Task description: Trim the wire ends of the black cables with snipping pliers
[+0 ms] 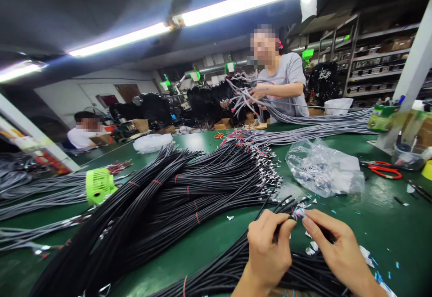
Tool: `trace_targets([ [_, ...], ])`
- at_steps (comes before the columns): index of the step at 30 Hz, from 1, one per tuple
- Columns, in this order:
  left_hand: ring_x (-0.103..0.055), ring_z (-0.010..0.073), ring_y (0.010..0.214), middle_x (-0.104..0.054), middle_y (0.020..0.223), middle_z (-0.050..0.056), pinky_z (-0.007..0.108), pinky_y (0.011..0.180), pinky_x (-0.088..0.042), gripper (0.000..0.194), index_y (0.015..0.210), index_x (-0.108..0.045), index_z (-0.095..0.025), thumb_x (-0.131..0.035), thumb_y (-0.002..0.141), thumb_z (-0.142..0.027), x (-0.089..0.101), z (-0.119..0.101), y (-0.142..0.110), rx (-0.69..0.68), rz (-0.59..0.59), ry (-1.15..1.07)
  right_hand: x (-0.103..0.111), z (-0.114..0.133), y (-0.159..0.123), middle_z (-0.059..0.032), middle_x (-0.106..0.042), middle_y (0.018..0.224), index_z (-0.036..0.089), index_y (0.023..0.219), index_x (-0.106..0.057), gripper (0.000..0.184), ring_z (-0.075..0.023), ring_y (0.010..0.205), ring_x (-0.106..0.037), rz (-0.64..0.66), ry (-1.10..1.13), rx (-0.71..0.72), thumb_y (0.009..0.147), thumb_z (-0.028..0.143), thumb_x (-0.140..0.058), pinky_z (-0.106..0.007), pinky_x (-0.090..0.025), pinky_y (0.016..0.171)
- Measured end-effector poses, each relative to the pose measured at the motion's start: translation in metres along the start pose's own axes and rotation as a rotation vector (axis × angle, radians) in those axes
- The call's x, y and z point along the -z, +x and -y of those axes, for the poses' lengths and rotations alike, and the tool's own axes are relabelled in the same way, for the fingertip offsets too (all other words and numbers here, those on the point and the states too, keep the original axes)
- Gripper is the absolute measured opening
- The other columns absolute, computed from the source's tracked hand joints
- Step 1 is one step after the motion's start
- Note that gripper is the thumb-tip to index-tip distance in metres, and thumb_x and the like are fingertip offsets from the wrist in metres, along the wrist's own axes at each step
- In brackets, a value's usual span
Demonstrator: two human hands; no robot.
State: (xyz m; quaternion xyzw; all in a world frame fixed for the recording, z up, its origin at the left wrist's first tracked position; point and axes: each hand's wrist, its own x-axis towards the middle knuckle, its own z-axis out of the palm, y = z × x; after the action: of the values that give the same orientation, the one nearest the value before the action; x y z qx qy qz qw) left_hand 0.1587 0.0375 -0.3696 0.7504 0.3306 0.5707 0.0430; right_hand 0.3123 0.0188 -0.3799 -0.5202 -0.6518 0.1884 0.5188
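Note:
My left hand (269, 248) is closed around a black cable (281, 230) near its end, low in the view. My right hand (334, 245) pinches the small terminal end (299, 213) of that same cable with thumb and forefinger. Both hands hover over a bundle of black cables (222, 270) lying along the green table (209, 238). A large heap of black cables with metal terminals (189, 189) spreads out to the left and behind my hands.
A clear plastic bag (324, 168) lies right of centre, red scissors (384, 170) beyond it. A green fan (99, 186) sits left. Grey cables (320, 128) run across the back. One person stands opposite handling cables (280, 85); another sits far left (86, 130). Scraps litter the table.

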Motion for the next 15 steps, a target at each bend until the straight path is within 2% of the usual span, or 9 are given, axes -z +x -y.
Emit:
trace_targets([
  [5,-0.055,0.0125,0.055,-0.061,0.062,0.001,0.024,0.052,-0.038,0.016,0.075,-0.063,-0.016,-0.052,0.084,-0.009,0.0013,0.0002,0.0042,0.084,0.050,-0.065,0.0015,0.0007,0.0004,-0.0082,-0.074,0.092,0.019,0.097,-0.075,0.029,-0.0230,0.083,-0.069,-0.005,-0.026,0.017,0.085,0.037,-0.055,-0.028,-0.058,0.072],
  [11,-0.055,0.0132,0.056,-0.061,0.062,0.002,0.024,0.053,-0.039,0.017,0.072,-0.063,-0.015,-0.052,0.084,-0.012,0.0011,0.0009,0.0048,0.146,0.062,-0.130,0.0033,0.0038,0.0036,-0.0073,-0.073,0.095,0.019,0.102,-0.073,0.031,-0.0207,0.078,-0.069,0.077,0.030,-0.017,0.086,0.037,-0.054,-0.027,-0.057,0.070],
  [15,-0.056,0.0133,0.056,-0.062,0.062,0.002,0.024,0.053,-0.040,0.014,0.072,-0.065,-0.015,-0.055,0.083,-0.012,0.0021,-0.0011,0.0066,0.170,0.043,-0.173,0.0031,0.0011,0.0022,-0.0083,-0.073,0.096,0.019,0.100,-0.074,0.032,-0.0221,0.081,-0.069,0.065,0.005,-0.026,0.086,0.040,-0.054,-0.030,-0.058,0.073],
])
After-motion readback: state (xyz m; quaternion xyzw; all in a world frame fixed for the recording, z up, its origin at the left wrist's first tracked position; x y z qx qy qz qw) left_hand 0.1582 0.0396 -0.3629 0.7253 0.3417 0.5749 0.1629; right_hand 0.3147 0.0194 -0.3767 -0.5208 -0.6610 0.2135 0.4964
